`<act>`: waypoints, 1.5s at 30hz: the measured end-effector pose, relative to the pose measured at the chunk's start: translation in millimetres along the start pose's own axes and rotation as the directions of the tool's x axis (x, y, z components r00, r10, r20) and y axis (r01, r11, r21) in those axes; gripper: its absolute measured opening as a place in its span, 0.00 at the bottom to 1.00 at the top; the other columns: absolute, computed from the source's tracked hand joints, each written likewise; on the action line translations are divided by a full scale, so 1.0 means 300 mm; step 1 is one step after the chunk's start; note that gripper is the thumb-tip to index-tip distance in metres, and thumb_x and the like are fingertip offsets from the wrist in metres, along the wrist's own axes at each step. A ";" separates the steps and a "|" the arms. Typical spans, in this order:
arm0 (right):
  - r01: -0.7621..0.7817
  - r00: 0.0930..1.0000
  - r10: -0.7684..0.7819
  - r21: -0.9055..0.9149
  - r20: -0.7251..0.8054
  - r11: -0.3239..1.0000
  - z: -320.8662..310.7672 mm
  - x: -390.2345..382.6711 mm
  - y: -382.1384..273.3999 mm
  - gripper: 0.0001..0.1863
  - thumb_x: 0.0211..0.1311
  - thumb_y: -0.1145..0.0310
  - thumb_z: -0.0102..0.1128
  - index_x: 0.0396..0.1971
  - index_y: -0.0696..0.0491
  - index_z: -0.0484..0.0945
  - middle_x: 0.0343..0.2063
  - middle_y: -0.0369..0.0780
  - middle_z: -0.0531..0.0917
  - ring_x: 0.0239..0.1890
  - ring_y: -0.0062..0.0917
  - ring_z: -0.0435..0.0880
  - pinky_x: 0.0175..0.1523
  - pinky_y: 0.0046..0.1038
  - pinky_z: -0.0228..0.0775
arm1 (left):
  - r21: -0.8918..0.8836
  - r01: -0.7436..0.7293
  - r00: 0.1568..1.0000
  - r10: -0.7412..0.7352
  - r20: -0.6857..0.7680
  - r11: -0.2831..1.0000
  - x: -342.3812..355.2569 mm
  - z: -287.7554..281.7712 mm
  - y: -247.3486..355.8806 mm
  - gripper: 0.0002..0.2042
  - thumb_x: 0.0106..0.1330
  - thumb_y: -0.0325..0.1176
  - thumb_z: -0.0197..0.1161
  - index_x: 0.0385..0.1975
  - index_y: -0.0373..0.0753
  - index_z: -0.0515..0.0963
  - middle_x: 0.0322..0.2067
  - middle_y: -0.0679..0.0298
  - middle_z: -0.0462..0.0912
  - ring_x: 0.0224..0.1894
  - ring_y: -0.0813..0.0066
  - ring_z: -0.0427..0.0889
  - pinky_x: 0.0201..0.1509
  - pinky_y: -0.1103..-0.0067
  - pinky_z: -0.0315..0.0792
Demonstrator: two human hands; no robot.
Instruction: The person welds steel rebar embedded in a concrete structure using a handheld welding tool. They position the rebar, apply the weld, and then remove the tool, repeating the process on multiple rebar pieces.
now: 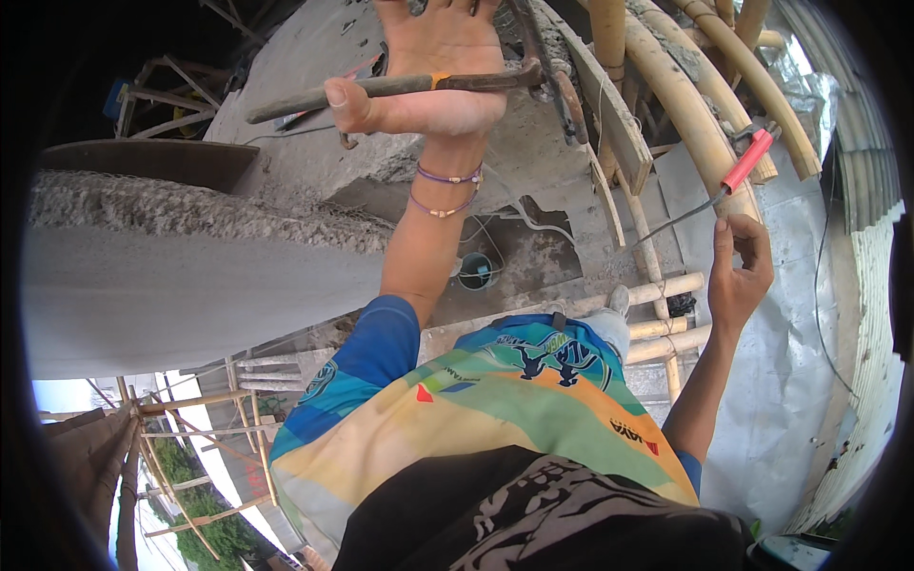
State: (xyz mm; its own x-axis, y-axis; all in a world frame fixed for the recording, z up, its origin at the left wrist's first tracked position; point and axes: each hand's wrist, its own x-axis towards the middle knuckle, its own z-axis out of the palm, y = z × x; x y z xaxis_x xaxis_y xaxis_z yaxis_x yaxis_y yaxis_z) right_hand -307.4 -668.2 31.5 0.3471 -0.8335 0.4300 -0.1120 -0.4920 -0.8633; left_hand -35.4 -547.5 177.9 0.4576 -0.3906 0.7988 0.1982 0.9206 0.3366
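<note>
At the top, my left hand [440,52] is raised with its palm showing. A rusty steel rod [405,87] with an orange band and a bent, forked end [546,67] lies across the palm, and my thumb hooks over it. The fingers point upward and are cut off by the picture's edge. My right hand [739,276] is at the right, thumb and fingers curled together at the tips. Just above these fingertips is a clamp with a red handle [748,162], its grey cable [674,224] trailing down to the left. Whether the fingertips touch that cable is hard to tell.
Bamboo poles [671,71] and a plank [609,105] rise at the upper right. A rough concrete edge [200,205] runs along the left. Below lie a dark bucket [475,271], loose wires and bamboo rungs [666,344]. Metal sheeting [771,381] lines the right side.
</note>
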 end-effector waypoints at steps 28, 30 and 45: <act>-0.547 0.832 0.545 0.006 -0.103 0.837 0.108 0.546 0.856 0.18 0.56 0.63 0.57 0.42 0.61 0.76 0.27 0.44 0.81 0.23 0.33 0.81 0.28 0.35 0.74 | 0.096 -0.033 0.992 0.021 0.124 0.995 0.011 -0.070 0.000 0.44 0.46 0.81 0.55 0.45 0.42 0.68 0.65 0.39 0.62 0.67 0.46 0.62 0.73 0.59 0.52; -0.439 0.871 0.477 0.247 -0.119 0.864 0.097 0.511 0.729 0.14 0.60 0.66 0.56 0.41 0.59 0.73 0.24 0.39 0.76 0.19 0.27 0.76 0.24 0.32 0.70 | 0.128 -0.034 0.993 0.019 0.118 0.991 0.011 -0.071 0.003 0.44 0.46 0.81 0.55 0.45 0.42 0.68 0.65 0.40 0.63 0.67 0.47 0.62 0.73 0.60 0.52; -0.043 0.999 0.044 0.532 0.011 0.846 -0.119 -0.159 -0.136 0.31 0.65 0.60 0.65 0.57 0.62 0.61 0.19 0.37 0.73 0.14 0.20 0.72 0.20 0.20 0.64 | 0.182 -0.043 0.994 0.025 0.103 0.982 0.013 -0.051 0.041 0.41 0.48 0.78 0.54 0.43 0.42 0.68 0.62 0.41 0.64 0.65 0.49 0.62 0.71 0.61 0.52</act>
State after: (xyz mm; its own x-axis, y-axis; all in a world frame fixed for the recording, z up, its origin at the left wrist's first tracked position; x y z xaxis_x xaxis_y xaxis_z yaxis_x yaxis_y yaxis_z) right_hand -352.5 -617.3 55.8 0.3517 -0.8517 0.3884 0.3858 -0.2461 -0.8891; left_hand -17.9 -537.7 177.6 0.3710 -0.3649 0.8539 0.0173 0.9221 0.3865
